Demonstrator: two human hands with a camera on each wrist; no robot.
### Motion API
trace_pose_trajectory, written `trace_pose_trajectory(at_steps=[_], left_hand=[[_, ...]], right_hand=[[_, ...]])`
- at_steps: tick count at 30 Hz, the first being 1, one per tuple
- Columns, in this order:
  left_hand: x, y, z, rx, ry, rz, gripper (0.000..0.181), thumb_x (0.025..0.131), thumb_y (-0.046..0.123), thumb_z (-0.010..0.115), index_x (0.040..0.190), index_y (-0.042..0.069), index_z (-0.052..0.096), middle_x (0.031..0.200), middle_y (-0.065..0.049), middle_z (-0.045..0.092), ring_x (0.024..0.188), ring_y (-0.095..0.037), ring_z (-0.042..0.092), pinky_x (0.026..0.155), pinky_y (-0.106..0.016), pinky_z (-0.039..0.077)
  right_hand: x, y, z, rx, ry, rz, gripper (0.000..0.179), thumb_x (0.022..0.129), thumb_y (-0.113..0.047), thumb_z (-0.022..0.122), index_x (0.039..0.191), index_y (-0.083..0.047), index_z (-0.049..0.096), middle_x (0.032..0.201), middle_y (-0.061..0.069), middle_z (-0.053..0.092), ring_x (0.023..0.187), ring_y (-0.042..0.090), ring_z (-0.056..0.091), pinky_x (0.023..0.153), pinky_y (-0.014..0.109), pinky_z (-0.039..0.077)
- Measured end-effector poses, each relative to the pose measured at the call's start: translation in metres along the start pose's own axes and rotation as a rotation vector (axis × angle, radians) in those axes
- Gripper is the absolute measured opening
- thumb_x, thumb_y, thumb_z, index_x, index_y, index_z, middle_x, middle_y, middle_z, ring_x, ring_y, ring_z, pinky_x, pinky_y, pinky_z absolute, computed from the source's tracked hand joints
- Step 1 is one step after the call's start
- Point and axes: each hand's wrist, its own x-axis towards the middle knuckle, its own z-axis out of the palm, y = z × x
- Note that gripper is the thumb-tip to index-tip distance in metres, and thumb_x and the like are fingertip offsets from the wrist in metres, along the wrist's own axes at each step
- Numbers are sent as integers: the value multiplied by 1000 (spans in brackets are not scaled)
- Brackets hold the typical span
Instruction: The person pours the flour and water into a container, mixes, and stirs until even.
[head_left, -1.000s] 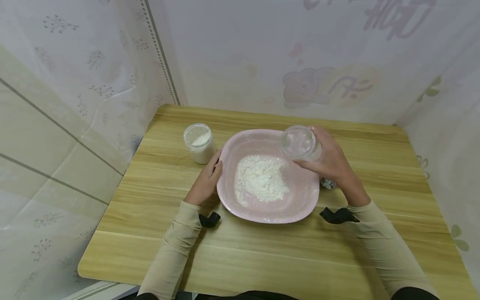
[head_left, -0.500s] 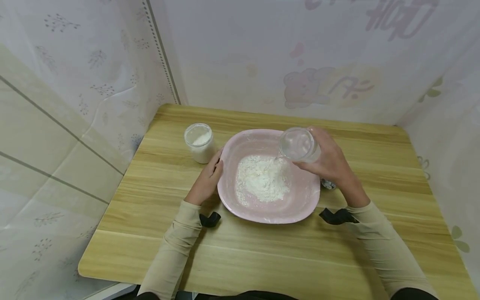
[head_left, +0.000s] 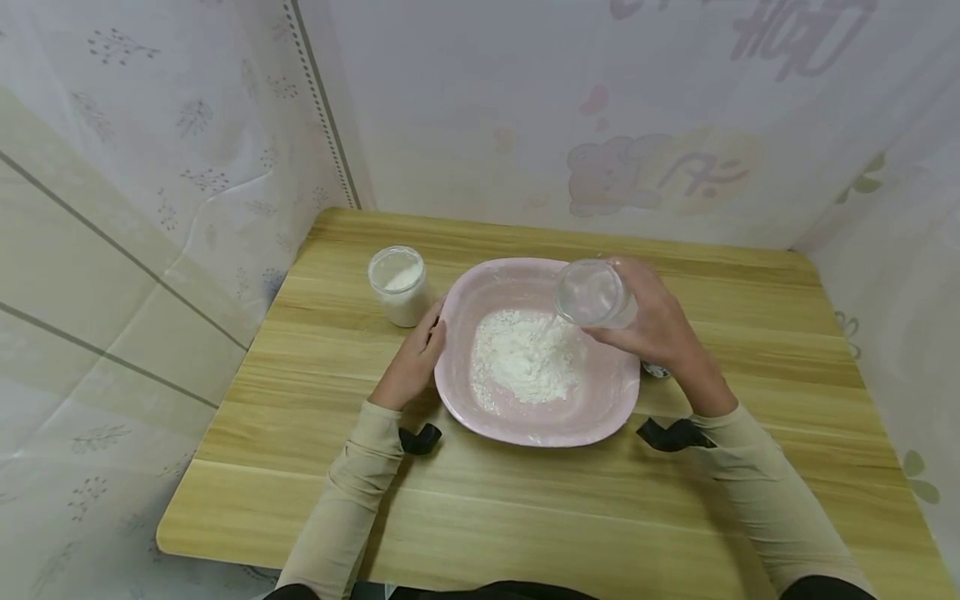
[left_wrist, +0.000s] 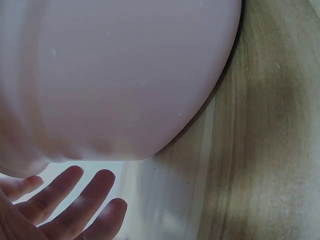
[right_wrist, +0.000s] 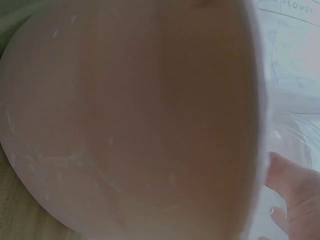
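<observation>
A pink basin (head_left: 536,435) with a heap of white powder that looks like flour (head_left: 528,362) stands on the wooden table. My right hand (head_left: 654,312) grips a clear cup (head_left: 590,293), tilted over the basin's right side. A thin stream of clear liquid runs from its lip onto the powder. At the left rim, my left hand (head_left: 411,360) rests against the basin's outside. Its fingers (left_wrist: 95,192) look extended and spread in the left wrist view, close by the pink wall. In the right wrist view the basin hides most of the cup, and a thumb (right_wrist: 295,185) shows beside it.
Left of the basin, just past the left hand, stands a clear jar (head_left: 401,287) of white powder. A small patterned object (head_left: 656,369) lies partly hidden under the right hand. Printed sheeting (head_left: 465,125) rises behind the table (head_left: 525,508) and at both sides.
The cup in my right hand has tipped further and shifted slightly left, and liquid now streams from it onto the powder. My left hand has stayed at the basin.
</observation>
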Motion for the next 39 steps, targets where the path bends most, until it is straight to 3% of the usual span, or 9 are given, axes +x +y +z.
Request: trace_pose_trajectory(at_steps=[6, 17, 39], left_hand=[[-1, 1, 1, 1, 2, -10, 57, 115, 35, 32, 168, 20, 21, 173, -7, 26, 156, -29, 32, 130, -51, 27], [-2, -4, 2, 0, -5, -15, 57, 115, 36, 32, 168, 21, 21, 172, -10, 29, 149, -35, 43, 124, -55, 36], [-1, -2, -1, 15, 4, 3, 56, 115, 35, 33, 168, 21, 22, 172, -10, 28, 153, -33, 38, 127, -54, 31]], right_hand=[[3, -2, 2, -20, -29, -2, 95, 61, -21, 100, 142, 0, 55, 140, 23, 60, 132, 42, 54, 106, 64, 47], [4, -8, 3, -46, -57, 6, 97, 60, -20, 101, 143, 2, 54, 141, 26, 59, 131, 45, 54, 104, 65, 49], [12, -14, 8, -55, -80, -47, 92, 63, -23, 100, 140, 1, 57, 140, 22, 62, 134, 41, 54, 112, 62, 46]])
